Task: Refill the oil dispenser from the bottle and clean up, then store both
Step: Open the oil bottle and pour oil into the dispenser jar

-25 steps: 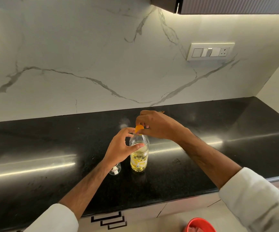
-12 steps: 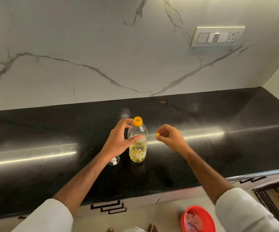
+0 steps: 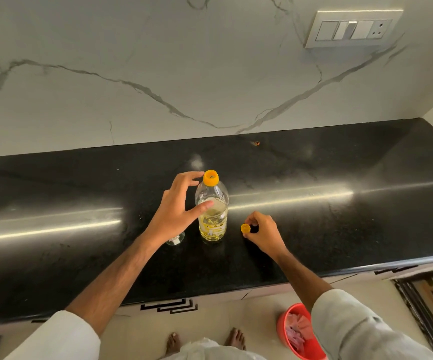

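Oil bottle (image 3: 212, 211) stands upright mid-counter (image 3: 340, 224), uncapped. Left hand (image 3: 177, 209) beside it, fingers spread, thumb touching its side. Right hand (image 3: 263, 233) pinches yellow cap (image 3: 245, 228) just right of bottle. Small glass item (image 3: 176, 239), probably the dispenser, sits left, mostly hidden.

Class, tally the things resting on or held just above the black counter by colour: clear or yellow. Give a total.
Clear: 2, the bottle and the dispenser.
Yellow: 1, the cap in the right hand.
Total: 3
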